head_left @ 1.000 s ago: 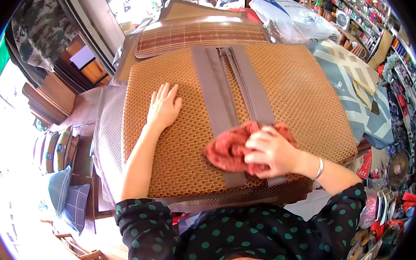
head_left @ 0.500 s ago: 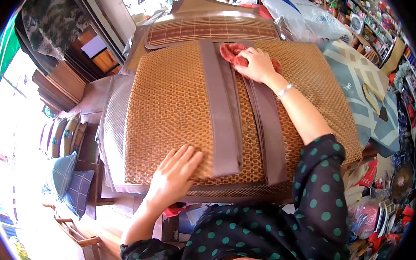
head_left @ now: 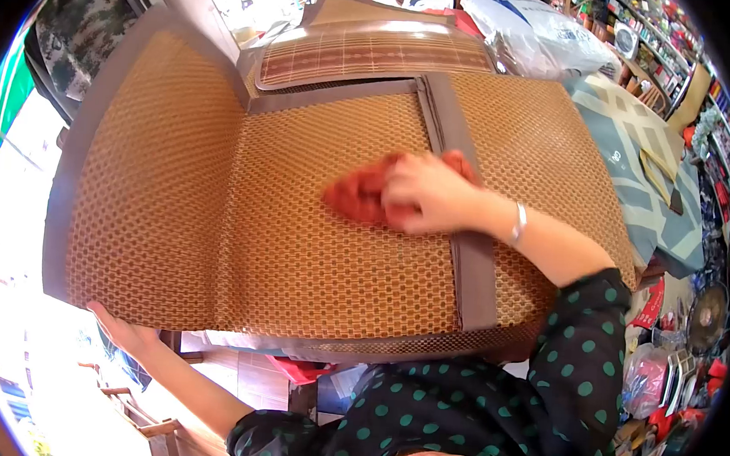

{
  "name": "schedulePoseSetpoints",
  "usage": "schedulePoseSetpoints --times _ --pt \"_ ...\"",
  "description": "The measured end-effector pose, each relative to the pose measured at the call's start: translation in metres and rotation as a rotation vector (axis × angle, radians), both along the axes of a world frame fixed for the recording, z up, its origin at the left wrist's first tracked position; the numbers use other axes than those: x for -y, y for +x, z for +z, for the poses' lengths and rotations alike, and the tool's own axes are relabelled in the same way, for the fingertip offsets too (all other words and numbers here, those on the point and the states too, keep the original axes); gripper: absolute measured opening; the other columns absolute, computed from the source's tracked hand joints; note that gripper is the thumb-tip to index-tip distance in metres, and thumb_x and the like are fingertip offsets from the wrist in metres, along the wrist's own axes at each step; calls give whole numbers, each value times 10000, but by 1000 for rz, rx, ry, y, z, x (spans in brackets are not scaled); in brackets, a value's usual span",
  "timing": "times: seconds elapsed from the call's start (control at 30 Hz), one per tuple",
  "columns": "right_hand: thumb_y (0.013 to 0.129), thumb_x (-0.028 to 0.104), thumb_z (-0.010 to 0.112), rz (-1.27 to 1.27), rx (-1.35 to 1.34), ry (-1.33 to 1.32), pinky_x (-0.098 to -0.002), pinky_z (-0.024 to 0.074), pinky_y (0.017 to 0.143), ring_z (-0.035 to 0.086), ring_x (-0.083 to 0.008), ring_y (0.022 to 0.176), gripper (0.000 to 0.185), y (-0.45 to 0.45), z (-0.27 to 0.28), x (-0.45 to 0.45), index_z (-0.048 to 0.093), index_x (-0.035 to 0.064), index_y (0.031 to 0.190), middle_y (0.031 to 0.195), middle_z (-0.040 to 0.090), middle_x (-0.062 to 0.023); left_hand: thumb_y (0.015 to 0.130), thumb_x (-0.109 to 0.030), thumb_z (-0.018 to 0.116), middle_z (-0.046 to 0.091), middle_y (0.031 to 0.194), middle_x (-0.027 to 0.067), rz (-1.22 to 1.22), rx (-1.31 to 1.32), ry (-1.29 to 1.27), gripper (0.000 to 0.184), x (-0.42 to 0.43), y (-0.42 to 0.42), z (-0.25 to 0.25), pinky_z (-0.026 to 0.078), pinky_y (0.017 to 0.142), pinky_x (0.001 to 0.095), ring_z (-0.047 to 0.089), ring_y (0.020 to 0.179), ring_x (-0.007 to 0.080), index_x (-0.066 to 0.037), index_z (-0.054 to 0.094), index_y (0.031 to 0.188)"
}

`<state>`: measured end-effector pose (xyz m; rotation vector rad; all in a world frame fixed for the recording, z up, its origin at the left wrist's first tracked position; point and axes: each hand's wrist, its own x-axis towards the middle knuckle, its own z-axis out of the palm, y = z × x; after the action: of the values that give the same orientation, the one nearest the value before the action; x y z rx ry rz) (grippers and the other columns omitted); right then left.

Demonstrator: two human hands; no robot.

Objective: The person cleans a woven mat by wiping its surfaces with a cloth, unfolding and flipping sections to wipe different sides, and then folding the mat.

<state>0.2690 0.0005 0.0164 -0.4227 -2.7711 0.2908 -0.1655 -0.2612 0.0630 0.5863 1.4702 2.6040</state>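
Note:
A woven brown mat [head_left: 330, 251] with grey fabric borders lies folded over a stack, and its left flap [head_left: 151, 173] is lifted, tilted up to the left. My left hand [head_left: 125, 330] grips the flap's lower corner, the fingers partly hidden behind it. With closed fingers my right hand [head_left: 425, 194] presses a red cloth [head_left: 359, 194] on the middle of the mat, left of the grey border strips [head_left: 461, 167]. The cloth is slightly blurred.
A glossy striped mat [head_left: 375, 57] lies behind the woven one. White plastic bags [head_left: 552, 39] are at the back right, beside a blue-grey patterned fabric [head_left: 629, 152]. A wooden frame [head_left: 144, 419] stands at the lower left; shelves of goods line the right.
The mat's left part has been opened out to the left by my left hand, which now holds its corner. My right hand and the red cloth have come nearer from the mat's far edge.

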Motion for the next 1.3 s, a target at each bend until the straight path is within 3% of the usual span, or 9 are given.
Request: schedulePoseSetpoints --times 0.23,0.3,0.4,0.47,0.7,0.87,1.0,1.1,1.3 --pt "827 426 659 -632 -178 217 -492 438 969 602 -354 1111 412 -55 -51 -165 669 186 1162 1175 651 -131 947 -366 614 469 1427 199 -54 274 -249 647 5 -18 -91 468 1028 497 527 1230 373 -10 382 1436" --pt "814 419 670 -641 -197 294 -487 478 920 633 -350 1050 384 -65 -51 -157 693 163 1100 1133 667 -139 943 -330 604 538 1343 190 -313 414 -117 554 16 -59 -142 483 991 496 554 1184 354 22 470 1349" --pt "780 358 693 -189 -243 99 -435 548 754 679 -289 848 273 -69 -35 -112 719 117 906 929 705 -114 956 -275 566 581 1251 198 -241 541 -27 448 10 -41 -156 510 944 508 591 1123 338 50 518 1261" --pt "762 311 698 166 -242 65 -424 518 792 644 -246 832 175 -71 -16 -33 702 147 824 841 678 -70 958 -272 548 579 1253 202 -232 614 38 446 3 -19 -153 531 920 515 599 1117 346 47 514 1268" --pt "727 374 760 569 -188 76 -479 427 887 552 -259 1077 321 -105 -27 69 669 167 955 1113 616 -38 937 -264 554 596 1231 205 -333 694 152 469 -3 8 -150 534 928 514 599 1123 353 52 513 1280" --pt "788 338 710 -36 -159 -50 -407 513 818 636 -212 911 179 -144 -23 -75 708 160 802 823 682 -46 927 -261 544 601 1223 200 -313 693 99 455 1 3 -170 533 920 497 604 1104 346 52 523 1256" --pt "852 472 606 -773 3 53 -573 431 947 569 -324 1175 396 -118 -36 -170 690 206 1133 1215 637 -98 913 -252 541 595 1231 202 -340 669 95 464 3 1 -174 515 937 496 598 1106 343 53 519 1262" --pt "839 462 629 -845 -88 236 -565 424 956 564 -361 1174 394 -109 -53 -179 682 209 1137 1220 635 -104 911 -251 541 596 1232 204 -356 671 103 471 3 1 -174 514 937 496 598 1105 344 54 515 1268" --pt "782 251 688 167 -176 -9 -400 513 772 629 -217 787 120 -154 -14 -15 693 132 797 776 641 -45 904 -245 526 590 1258 211 -362 644 91 493 2 11 -152 513 956 506 595 1130 356 61 504 1290"
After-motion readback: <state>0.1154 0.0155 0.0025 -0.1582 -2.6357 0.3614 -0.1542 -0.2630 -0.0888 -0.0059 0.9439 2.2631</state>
